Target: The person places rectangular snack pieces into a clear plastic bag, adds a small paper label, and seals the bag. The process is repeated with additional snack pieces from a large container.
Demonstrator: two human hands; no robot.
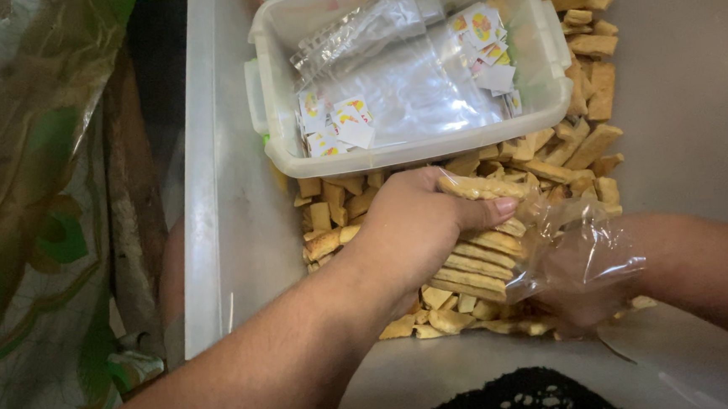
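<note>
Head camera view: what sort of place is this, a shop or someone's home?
Probably a small home snack-packing spot. A big tray holds a heap of biscuit sticks, the left hand stacks some into a clear bag, and a plastic tub holds labels.

The place reads as a small food-packing station, most likely home-based. A large translucent bin [214,239] carries a loose heap of tan biscuit sticks [579,145] along its far and right sides. A smaller clear tub [281,151] sits on the heap at the bin's far edge, stocked with clear bags [416,88] and small printed labels [338,122]. Patterned cloth [36,208] lies beyond the bin's left edge.
</note>
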